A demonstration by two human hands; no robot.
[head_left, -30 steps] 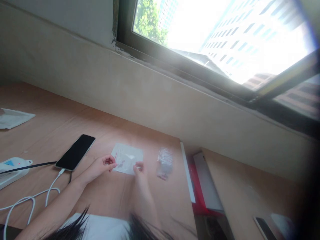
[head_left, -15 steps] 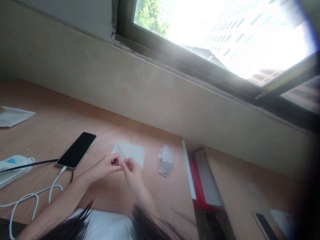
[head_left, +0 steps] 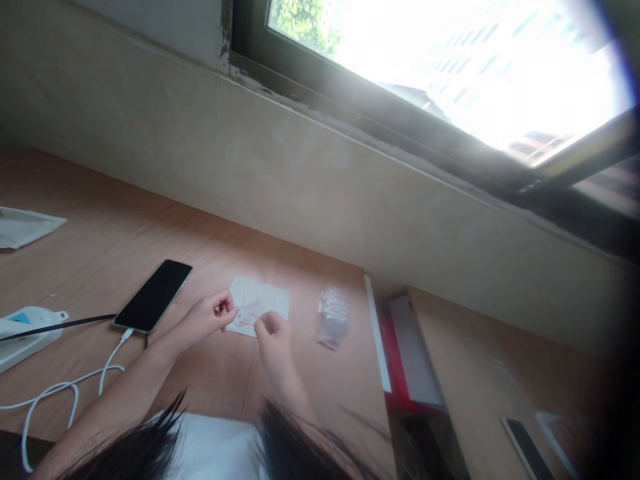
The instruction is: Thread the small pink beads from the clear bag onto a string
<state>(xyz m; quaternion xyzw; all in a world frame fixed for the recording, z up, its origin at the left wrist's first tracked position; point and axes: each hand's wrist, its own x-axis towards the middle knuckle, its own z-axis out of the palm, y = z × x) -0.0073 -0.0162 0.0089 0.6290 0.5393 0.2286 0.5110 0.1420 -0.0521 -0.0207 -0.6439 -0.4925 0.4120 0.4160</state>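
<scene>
A small clear plastic bag (head_left: pixel 249 312) with a thin red line along its edge is stretched between my two hands. My left hand (head_left: pixel 213 315) is closed in a pinch at the bag's left side. On the other side, the fingertips of my right hand (head_left: pixel 275 335) are pinched together at the end of the red line. Beneath the bag lies a white square sheet (head_left: pixel 274 297) on the wooden desk (head_left: pixel 225 373). To the right of my right hand is a pile of clear plastic bags (head_left: pixel 334 317).
Left of my hands, a black-screened phone (head_left: pixel 154 295) lies with a white cable (head_left: pixel 107 370) plugged in. A white power strip (head_left: pixel 30 330) and a pale packet (head_left: pixel 30 227) are farther left. The desk's right edge borders a gap with a red item (head_left: pixel 393 367).
My hands have moved apart from nearly touching, left hand to the left and right hand to the right. The bag with its red line now shows between them.
</scene>
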